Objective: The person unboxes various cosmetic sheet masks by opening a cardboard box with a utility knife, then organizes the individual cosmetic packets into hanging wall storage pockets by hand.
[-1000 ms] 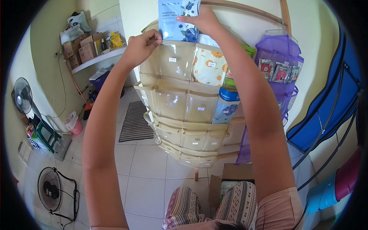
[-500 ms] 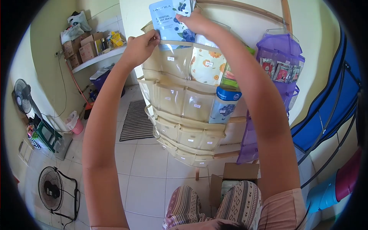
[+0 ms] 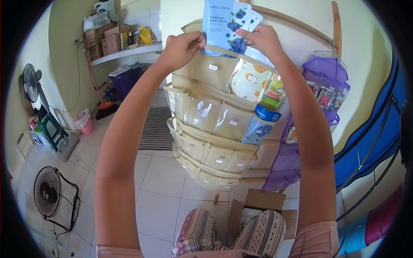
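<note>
My right hand [image 3: 263,39] grips the right edge of a few blue sheet mask packets [image 3: 218,26], printed with blueberries. Their lower ends are at the mouth of a top-row pocket of a beige hanging organizer [image 3: 214,80], partly behind its rim. My left hand [image 3: 184,49] is closed, pinching that pocket's rim at its left corner, beside the packets. To the right, the top row holds a flower-patterned packet [image 3: 248,82] and a green packet [image 3: 274,93]. A blueberry pouch [image 3: 260,124] stands in the second row.
A purple hanging organizer [image 3: 325,69] with small packets hangs at right. An open cardboard box [image 3: 264,198] sits on the floor by my knees. Floor fans [image 3: 46,191], a broom [image 3: 106,108] and a shelf of boxes [image 3: 129,53] are at left.
The view has shifted, so the organizer appears further right. My right hand has come down from the packets' top to their right edge, and the packets are fanned slightly. My left hand keeps its hold.
</note>
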A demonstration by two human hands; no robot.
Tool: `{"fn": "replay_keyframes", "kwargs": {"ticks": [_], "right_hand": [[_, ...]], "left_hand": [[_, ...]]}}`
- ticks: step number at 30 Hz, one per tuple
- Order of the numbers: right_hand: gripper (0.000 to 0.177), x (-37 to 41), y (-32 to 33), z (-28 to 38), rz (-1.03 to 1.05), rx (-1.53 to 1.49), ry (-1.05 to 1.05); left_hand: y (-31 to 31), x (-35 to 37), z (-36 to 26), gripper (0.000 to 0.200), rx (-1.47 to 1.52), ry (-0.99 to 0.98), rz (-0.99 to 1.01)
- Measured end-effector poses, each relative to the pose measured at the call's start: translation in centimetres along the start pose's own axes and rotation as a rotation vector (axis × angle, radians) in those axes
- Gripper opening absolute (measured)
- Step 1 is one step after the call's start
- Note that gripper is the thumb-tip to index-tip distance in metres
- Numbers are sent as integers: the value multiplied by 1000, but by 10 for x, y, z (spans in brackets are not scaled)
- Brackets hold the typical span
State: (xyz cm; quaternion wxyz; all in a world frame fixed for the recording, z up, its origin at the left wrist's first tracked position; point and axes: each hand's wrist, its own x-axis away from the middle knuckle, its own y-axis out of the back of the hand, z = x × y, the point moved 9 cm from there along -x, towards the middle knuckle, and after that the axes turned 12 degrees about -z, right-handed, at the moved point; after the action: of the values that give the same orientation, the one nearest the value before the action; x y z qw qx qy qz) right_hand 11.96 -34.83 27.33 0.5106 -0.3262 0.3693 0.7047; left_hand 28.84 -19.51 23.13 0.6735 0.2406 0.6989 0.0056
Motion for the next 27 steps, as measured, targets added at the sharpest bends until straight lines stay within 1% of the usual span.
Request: {"fn": "replay_keyframes", "kwargs": {"ticks": [2, 4, 5, 8, 11, 14, 17, 20, 23, 24, 26, 27], "right_hand": [[37, 4, 4, 7, -10, 33, -37], [36, 2, 11, 14, -52, 125, -76], [35, 8, 16, 20, -129, 162, -105], [36, 13, 15, 2, -216, 137, -107], [37, 21, 10, 4, -278, 90, 7], [38, 24, 8, 6, -213, 134, 110], [39, 17, 4, 5, -99, 212, 159], [39, 2, -5, 0, 111, -66, 54], [37, 5, -2, 8, -3, -1, 133], [38, 8, 2, 10, -68, 193, 166], [40, 23, 7, 35, -198, 584, 234], [43, 27, 9, 41, -250, 490, 215]], "left_hand": [[4, 2, -5, 11, -7, 2, -18], [8, -1, -8, 10, -121, -20, -7], [7, -3, -11, 10, -176, -31, 1], [15, 6, -44, 10, -351, -336, -219], [4, 11, -41, 11, -385, -304, -157], [10, 12, -33, 11, -332, -276, -211], [5, 13, -24, 11, -330, -224, -176], [7, 13, -29, 10, -343, -255, -214], [1, 7, -30, 9, -478, -284, -100], [-1, 5, -32, 9, -528, -336, -87], [-6, 1, -37, 7, -626, -442, -64], [-8, -2, -40, 7, -630, -470, -62]]}}
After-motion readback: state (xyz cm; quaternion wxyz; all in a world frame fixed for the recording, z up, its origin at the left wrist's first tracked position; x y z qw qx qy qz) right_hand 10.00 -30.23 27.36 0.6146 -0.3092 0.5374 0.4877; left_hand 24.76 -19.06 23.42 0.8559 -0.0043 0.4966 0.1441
